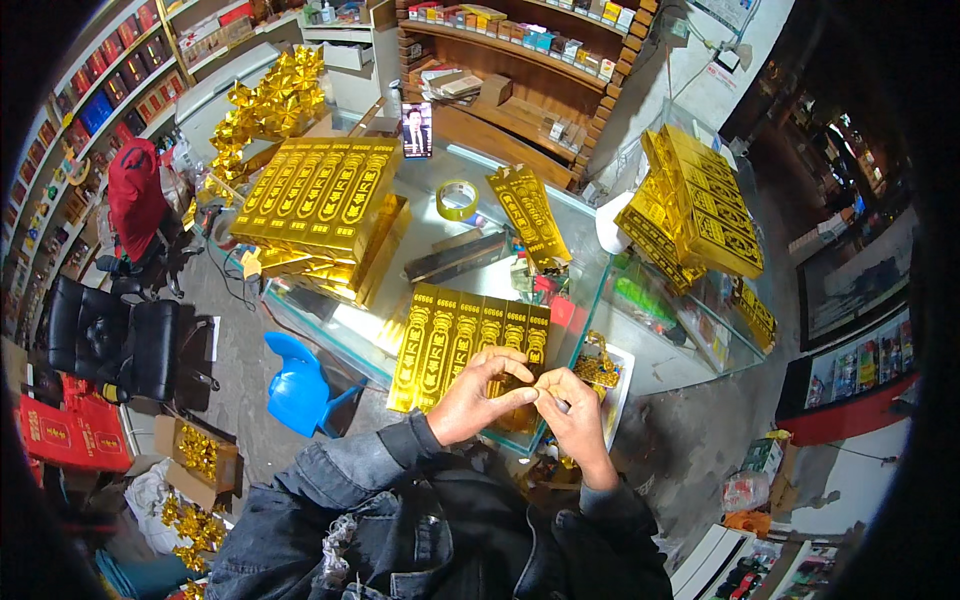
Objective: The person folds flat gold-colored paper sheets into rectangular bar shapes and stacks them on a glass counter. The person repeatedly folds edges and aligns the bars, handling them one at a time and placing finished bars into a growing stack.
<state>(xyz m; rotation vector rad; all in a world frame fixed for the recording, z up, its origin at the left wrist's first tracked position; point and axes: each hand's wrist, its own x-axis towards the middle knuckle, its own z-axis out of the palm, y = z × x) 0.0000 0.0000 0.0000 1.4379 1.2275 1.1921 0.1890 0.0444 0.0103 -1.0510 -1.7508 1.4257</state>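
Note:
My left hand point(477, 396) and my right hand point(574, 418) come together above the near edge of the glass counter point(340, 325). The thumbs and forefingers are pinched, almost touching tip to tip. What lies between them, if anything, is too small to make out. Just under and beyond my hands lies a gold foil sheet or block point(420, 345) with rows of black printed columns. Farther off on the counter are a roll of yellowish clear tape point(458, 201), a dark oblong box point(456, 257) and a loose gold printed strip point(528, 212).
A tall stack of gold printed blocks point(318, 195) stands at the left of the counter, beside a heap of folded gold foil point(270, 95) and a lit phone point(417, 131). More gold blocks point(715, 205) are at the right. A blue stool point(300, 380) and black chair point(125, 335) stand left.

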